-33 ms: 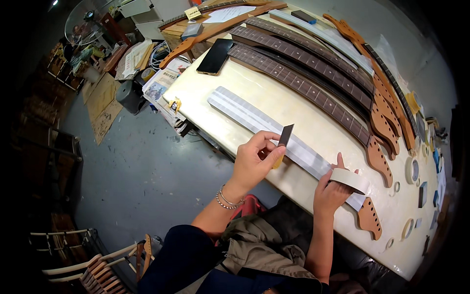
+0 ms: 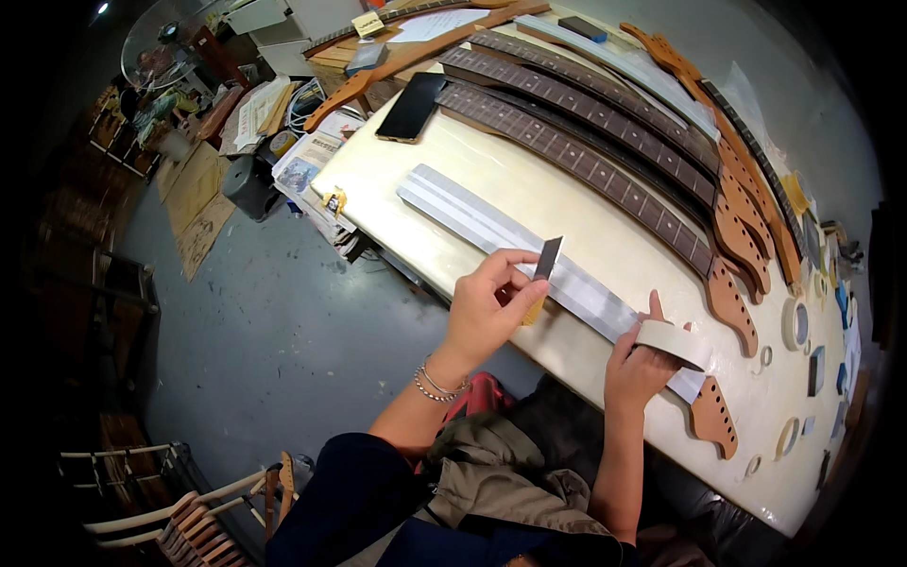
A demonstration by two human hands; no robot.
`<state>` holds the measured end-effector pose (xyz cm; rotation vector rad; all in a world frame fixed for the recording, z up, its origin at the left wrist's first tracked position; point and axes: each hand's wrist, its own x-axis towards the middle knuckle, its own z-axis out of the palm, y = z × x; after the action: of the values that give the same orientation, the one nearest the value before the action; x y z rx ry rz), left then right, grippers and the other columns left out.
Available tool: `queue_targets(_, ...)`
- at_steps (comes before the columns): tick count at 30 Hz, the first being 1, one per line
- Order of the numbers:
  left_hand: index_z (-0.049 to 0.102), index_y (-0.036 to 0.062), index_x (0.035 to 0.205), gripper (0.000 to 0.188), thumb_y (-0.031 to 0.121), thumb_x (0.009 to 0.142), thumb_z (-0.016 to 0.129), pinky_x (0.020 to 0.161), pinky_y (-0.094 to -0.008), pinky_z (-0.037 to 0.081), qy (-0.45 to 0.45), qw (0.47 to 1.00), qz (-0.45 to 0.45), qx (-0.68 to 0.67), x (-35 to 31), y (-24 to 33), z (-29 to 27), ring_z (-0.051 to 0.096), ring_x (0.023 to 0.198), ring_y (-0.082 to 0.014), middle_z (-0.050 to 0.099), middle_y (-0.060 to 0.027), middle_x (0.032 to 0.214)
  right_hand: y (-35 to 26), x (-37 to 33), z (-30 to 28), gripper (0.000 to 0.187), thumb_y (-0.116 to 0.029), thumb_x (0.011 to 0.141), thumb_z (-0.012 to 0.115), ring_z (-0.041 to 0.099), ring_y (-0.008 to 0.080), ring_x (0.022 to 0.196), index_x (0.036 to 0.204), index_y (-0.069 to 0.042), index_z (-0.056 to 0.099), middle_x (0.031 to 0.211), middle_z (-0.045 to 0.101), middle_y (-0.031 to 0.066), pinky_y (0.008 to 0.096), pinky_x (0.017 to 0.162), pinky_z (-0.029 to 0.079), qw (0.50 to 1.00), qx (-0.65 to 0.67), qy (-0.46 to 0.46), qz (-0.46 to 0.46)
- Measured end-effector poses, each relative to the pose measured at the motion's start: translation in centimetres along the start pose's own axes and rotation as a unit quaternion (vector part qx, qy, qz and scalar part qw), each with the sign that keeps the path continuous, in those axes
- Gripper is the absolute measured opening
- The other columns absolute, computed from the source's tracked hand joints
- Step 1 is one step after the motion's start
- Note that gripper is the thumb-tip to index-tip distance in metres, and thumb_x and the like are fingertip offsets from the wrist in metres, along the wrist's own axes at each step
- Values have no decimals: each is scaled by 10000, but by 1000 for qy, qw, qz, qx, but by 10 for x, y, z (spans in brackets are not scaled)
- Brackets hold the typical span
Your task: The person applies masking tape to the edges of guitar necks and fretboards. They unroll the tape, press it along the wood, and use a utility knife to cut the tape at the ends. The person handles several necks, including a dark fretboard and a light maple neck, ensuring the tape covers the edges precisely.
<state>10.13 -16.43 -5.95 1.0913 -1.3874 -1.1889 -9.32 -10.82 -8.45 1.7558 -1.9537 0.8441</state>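
Note:
My left hand (image 2: pixel 491 295) is closed in a pinch on a thin, dark rectangular blade (image 2: pixel 548 257) with a yellow lower part, raised over the table's near edge. A guitar neck lies below, its fingerboard covered with pale strips of masking tape (image 2: pixel 463 215); its bare wooden headstock (image 2: pixel 713 418) points to the lower right. Over the headstock end of the strips, my right hand (image 2: pixel 641 376) holds a roll of masking tape (image 2: pixel 675 344) hooked on its fingers, one finger stretched out. The palm side of this hand is hidden.
Several fretted guitar necks (image 2: pixel 576 151) lie side by side across the pale table (image 2: pixel 378 184). A black phone (image 2: pixel 411 107) sits near its left corner. Tape rolls (image 2: pixel 795 324) and small blocks (image 2: pixel 815 373) are scattered at the right. A dark bin (image 2: pixel 249 185) stands on the floor.

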Motion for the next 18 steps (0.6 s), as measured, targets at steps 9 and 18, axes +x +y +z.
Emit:
queue_targets(9,539,1,1217,424,34,812,661,534,-165,397,-27,1000,15,-4,0,-6,9,479,578,-18,564,10,660,7,0,3,507,-51,716,561,523,217,736,1221,-87,548,759,521,53,460,994,339,1000,4,22,2)
queue_targets(18,584,-3,1176,377,37,808,654,504,-171,368,-137,988,-64,27,-6,-1,42,440,561,-12,533,35,635,5,-3,-3,461,-58,750,573,542,230,788,1209,-67,540,857,580,64,467,989,341,1000,-4,9,7)
